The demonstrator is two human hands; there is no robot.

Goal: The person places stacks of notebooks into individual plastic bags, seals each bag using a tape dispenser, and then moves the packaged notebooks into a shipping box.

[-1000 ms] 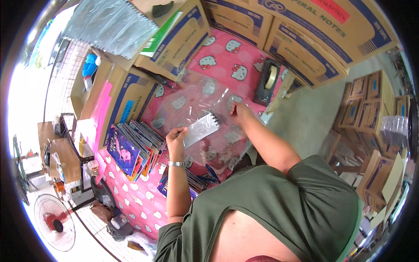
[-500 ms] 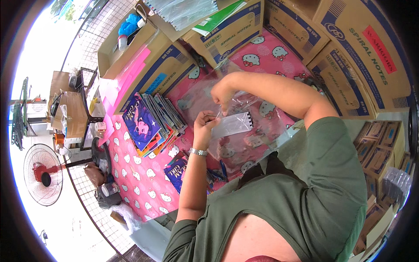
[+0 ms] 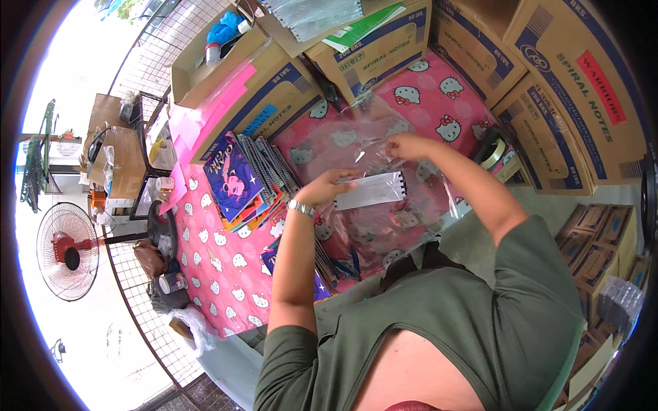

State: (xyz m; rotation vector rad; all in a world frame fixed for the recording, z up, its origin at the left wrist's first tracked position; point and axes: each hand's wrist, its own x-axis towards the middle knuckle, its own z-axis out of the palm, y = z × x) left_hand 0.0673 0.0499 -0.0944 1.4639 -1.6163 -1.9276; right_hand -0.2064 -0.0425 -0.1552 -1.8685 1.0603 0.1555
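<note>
A narrow white spiral notepad [image 3: 373,191] with black coil rings along its right end lies over a sheet of clear plastic film [image 3: 343,140] on the table. My left hand [image 3: 325,189], with a silver watch on its wrist, grips the notepad's left end between thumb and fingers. Above the notepad's right end, my right hand [image 3: 406,146] is closed in a pinch on thin clear plastic. Part of that plastic stretches between the two hands. Just left of my left hand stands a stack of spiral notebooks [image 3: 232,179] with purple illustrated covers; more notebooks [image 3: 322,264] lie partly under my left forearm.
A pink patterned cloth [image 3: 212,253] covers the table. Large cardboard cartons [image 3: 377,51] line its far side and right [image 3: 541,137]. A tape roll [image 3: 492,154] sits near the right edge. To the left are a fan [image 3: 67,251] and a wire mesh rack [image 3: 127,274].
My right hand has moved right and slightly nearer, away from my left hand, drawing the clear plastic along. My left hand stays at the notepad's left end. The view has shifted slightly.
</note>
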